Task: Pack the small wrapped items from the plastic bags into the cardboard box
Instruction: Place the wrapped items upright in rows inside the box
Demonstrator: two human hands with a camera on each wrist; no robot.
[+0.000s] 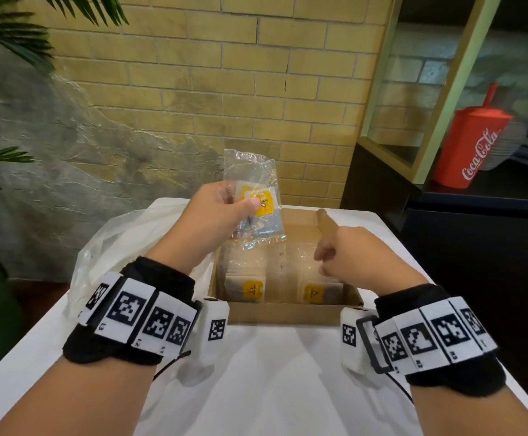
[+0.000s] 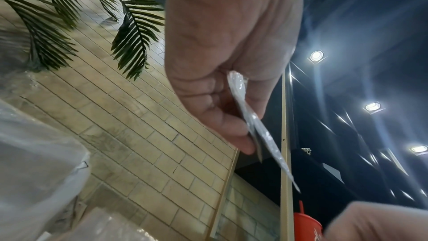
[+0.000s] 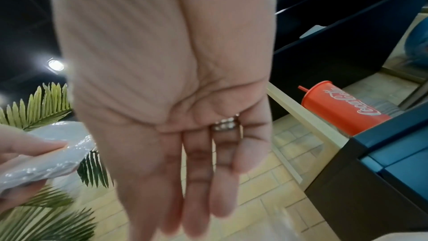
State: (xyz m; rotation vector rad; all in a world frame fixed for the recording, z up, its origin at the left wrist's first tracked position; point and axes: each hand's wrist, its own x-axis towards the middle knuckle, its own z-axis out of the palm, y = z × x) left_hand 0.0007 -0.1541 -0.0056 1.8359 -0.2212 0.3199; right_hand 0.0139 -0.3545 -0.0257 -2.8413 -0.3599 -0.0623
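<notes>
My left hand pinches a small clear wrapped item with a yellow label, held upright above the far left part of the open cardboard box. In the left wrist view the wrapped item shows edge-on between thumb and fingers. The right hand hovers over the box's right half; the right wrist view shows its fingers straight and holding nothing. Rows of wrapped items with yellow labels stand in the box, a second row to the right.
A large crumpled plastic bag lies left of the box on the white table. A red Coca-Cola cup stands on a dark shelf at right. Palm leaves hang at left before a brick wall.
</notes>
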